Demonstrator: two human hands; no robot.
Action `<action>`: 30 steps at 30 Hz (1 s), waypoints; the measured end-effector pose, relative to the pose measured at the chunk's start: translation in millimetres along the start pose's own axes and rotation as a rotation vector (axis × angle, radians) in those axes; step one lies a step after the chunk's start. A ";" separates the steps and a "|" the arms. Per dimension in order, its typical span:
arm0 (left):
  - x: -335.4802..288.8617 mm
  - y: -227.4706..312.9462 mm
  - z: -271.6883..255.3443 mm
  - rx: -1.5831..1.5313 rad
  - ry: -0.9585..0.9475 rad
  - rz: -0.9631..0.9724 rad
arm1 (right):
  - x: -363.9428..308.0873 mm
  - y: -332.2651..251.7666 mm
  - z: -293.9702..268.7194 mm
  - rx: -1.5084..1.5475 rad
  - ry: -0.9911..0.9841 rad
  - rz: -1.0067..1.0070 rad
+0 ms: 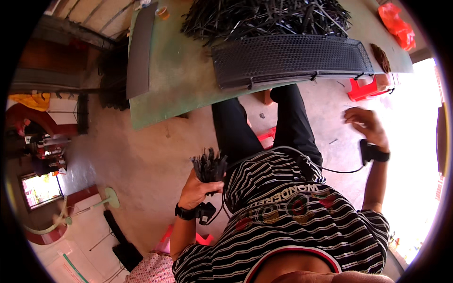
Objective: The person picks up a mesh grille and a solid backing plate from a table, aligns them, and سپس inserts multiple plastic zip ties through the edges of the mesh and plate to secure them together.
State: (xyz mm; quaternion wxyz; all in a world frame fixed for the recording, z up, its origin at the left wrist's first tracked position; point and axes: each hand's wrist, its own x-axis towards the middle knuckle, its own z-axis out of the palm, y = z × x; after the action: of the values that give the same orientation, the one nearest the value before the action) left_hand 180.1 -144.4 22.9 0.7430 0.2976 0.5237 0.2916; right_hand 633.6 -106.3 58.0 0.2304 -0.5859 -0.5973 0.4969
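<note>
My left hand (200, 187) is closed round a bundle of thin black strips (209, 165), whose ends stick up in a tuft beside my waist. Out to the right, below the table's right end, my raised right hand (369, 125) has bent fingers with the thumb apart, and I see nothing in it. A large heap of glossy black strips (266, 19) lies on the green table (172, 61). In front of the heap, along the near edge, sits a long black mesh panel (292, 59) with small black ties on its near side.
A flat grey board (140, 54) lies along the table's left end, near a small cup (162, 12). At the right end are a red plastic bag (397, 26) and a brown bundle (380, 57). A red stool (365, 89) stands below. A cable (342, 171) runs across my lap.
</note>
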 end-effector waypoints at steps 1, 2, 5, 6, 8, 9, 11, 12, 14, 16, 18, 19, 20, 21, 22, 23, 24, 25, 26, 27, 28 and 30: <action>9.8 4.7 9.1 0.022 -0.093 -0.001 | 5.4 1.5 16.7 -0.013 -0.085 -0.102; 19.2 8.5 18.9 0.042 -0.178 0.001 | 13.6 -1.0 30.5 -0.093 -0.158 -0.197; 53.3 16.3 51.9 0.101 -0.312 -0.063 | 30.5 -2.6 60.7 -0.127 -0.314 -0.448; 59.9 21.0 67.0 0.118 -0.339 -0.101 | 31.5 -0.6 68.9 -0.143 -0.321 -0.480; 72.0 21.0 87.3 0.117 -0.437 -0.139 | 30.8 3.2 72.3 -0.048 -0.434 -0.446; 73.8 22.9 96.6 0.129 -0.477 -0.169 | 24.1 -1.9 65.3 -0.037 -0.490 -0.214; 80.7 18.4 99.9 0.120 -0.515 -0.214 | 16.2 20.0 52.2 -0.007 -0.347 -0.339; 83.1 13.3 100.7 0.105 -0.536 -0.246 | 10.8 30.0 47.7 0.009 -0.282 -0.389; 83.3 10.2 100.2 0.111 -0.514 -0.255 | -11.1 18.8 32.3 0.010 -0.291 -0.141; 91.4 1.5 87.7 0.110 -0.512 -0.243 | -34.3 19.8 31.0 -0.068 -0.144 0.015; 92.7 13.4 74.3 0.033 -0.417 -0.155 | -59.4 52.2 30.5 -0.237 0.081 0.019; 84.2 15.7 62.8 -0.010 -0.325 -0.090 | -58.1 64.4 21.9 -0.151 -0.075 0.261; 79.3 19.8 51.1 -0.049 -0.247 -0.030 | -64.7 93.4 17.7 -0.142 -0.136 0.353; 77.0 21.4 37.7 -0.032 -0.200 0.018 | -74.2 128.9 15.7 -0.012 -0.192 0.398; 74.8 23.0 25.5 -0.008 -0.156 0.069 | -82.2 160.7 22.9 0.123 -0.239 0.440; 75.6 19.8 12.0 -0.034 -0.105 0.109 | -85.4 177.9 37.1 0.008 -0.273 0.448; 75.4 15.2 2.1 -0.102 -0.058 0.150 | -86.8 193.5 48.8 -0.116 -0.310 0.453; 78.2 10.9 -2.5 -0.136 -0.027 0.186 | -89.1 218.0 64.1 -0.176 -0.343 0.438; 79.6 7.2 -7.8 -0.167 0.011 0.217 | -92.3 232.6 73.5 -0.230 -0.381 0.423; 80.1 -0.9 -18.3 -0.183 0.001 0.200 | -82.8 214.9 82.0 -0.461 -0.362 0.416; 83.3 -10.2 -27.6 -0.179 -0.019 0.162 | -78.2 218.3 87.1 -0.466 -0.293 0.394; 89.1 -24.1 -46.0 -0.167 -0.046 0.083 | -72.9 219.6 83.3 -0.494 -0.118 0.328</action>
State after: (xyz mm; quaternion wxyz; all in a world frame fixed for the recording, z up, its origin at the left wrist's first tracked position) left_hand 164.4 -87.5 -61.5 0.7644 0.2629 0.4675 0.3578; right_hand 680.8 -240.6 -142.6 -0.0373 -0.6830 -0.6100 0.4001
